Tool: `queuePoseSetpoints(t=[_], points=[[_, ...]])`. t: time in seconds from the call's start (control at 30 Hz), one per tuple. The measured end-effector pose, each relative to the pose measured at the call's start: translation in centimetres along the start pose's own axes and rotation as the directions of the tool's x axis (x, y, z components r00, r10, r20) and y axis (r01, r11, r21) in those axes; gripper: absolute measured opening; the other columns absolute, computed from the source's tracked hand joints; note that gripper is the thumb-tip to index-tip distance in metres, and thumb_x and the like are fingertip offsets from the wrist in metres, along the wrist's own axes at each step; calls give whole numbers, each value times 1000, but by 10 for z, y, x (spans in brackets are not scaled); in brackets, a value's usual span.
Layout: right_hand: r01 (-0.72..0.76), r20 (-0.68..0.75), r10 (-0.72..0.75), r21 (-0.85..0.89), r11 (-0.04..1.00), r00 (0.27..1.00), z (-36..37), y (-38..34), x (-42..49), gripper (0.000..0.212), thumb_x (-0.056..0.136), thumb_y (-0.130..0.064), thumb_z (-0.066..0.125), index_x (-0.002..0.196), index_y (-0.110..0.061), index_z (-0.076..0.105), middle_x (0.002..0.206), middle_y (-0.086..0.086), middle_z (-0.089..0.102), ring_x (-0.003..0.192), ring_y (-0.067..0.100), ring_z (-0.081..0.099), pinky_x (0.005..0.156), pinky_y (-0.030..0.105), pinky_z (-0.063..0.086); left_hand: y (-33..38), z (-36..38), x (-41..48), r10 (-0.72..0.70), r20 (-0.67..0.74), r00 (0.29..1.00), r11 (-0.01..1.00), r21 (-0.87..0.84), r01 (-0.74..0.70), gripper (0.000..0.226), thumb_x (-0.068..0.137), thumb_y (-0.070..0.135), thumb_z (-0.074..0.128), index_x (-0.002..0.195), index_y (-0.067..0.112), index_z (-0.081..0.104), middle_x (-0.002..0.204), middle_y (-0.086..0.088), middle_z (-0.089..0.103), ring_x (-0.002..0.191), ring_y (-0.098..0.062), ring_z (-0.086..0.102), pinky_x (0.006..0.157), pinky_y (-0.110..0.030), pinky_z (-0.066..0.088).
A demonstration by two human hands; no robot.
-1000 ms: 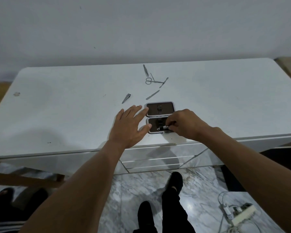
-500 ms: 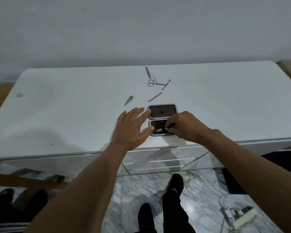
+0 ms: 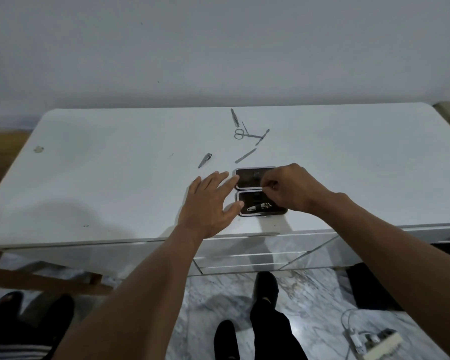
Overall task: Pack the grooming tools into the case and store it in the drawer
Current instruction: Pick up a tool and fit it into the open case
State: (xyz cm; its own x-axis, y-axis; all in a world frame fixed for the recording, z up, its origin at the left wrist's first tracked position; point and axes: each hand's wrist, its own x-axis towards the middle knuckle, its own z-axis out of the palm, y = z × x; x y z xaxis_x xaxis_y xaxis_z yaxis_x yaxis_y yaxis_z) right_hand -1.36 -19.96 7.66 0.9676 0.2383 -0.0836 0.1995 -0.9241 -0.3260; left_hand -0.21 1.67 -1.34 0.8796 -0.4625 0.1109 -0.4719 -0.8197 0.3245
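Observation:
A small dark case (image 3: 247, 178) lies open in two halves near the front edge of the white table (image 3: 115, 183). A silver nail clipper (image 3: 259, 206) rests in the near half. My right hand (image 3: 289, 188) hovers over the case's hinge, fingers curled together with nothing seen in them. My left hand (image 3: 211, 201) lies flat with fingers spread, touching the case's left edge. Behind the case lie a smaller clipper (image 3: 205, 160), a file (image 3: 245, 155), scissors (image 3: 240, 133), tweezers (image 3: 235, 117) and a pusher (image 3: 262, 137).
Mirrored drawer fronts (image 3: 257, 255) sit under the table's front edge. A wooden frame (image 3: 37, 279) stands at lower left. A power strip with cable (image 3: 379, 344) lies on the marble floor to the right of my feet.
My right hand let go of the nail clipper in the near half of the case and moved up toward the hinge. My left hand stayed beside the case.

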Motion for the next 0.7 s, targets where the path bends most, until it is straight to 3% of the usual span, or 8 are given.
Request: queuePoseSetpoints(t=[0.1,0.33,0.57,0.7], points=[[52,-26,-52,-7,999,998,-4,-11,33,16,86,-16,56,90,-14,71,88,6,74,73,23,60,66,26,43,0,-2,1,5,0,1000,1000,9,-5,65,92,62,31,150,33,31,156,5,35,147,-16,24,120,-47,17],[203,42,-202,-14,979,978,4,-47,108,18,86,-15,54,94,-12,70,93,9,73,86,29,66,78,38,54,-1,-3,3,2,29,1000,999,35,-3,63,95,64,31,151,35,27,156,7,32,147,-14,21,120,-45,16],[237,178,-221,-73,969,959,25,-61,152,29,87,-7,53,113,-12,63,118,10,61,109,28,57,91,35,44,2,-7,5,-3,31,1000,999,40,1,65,95,65,30,151,33,26,158,8,29,147,-14,18,119,-46,16],[258,217,-234,-91,962,948,31,-61,166,24,84,-7,54,104,-12,67,110,10,62,100,29,60,83,34,46,4,-9,5,-16,31,999,1000,17,16,65,95,64,31,152,34,25,158,6,30,147,-15,19,120,-45,14]])
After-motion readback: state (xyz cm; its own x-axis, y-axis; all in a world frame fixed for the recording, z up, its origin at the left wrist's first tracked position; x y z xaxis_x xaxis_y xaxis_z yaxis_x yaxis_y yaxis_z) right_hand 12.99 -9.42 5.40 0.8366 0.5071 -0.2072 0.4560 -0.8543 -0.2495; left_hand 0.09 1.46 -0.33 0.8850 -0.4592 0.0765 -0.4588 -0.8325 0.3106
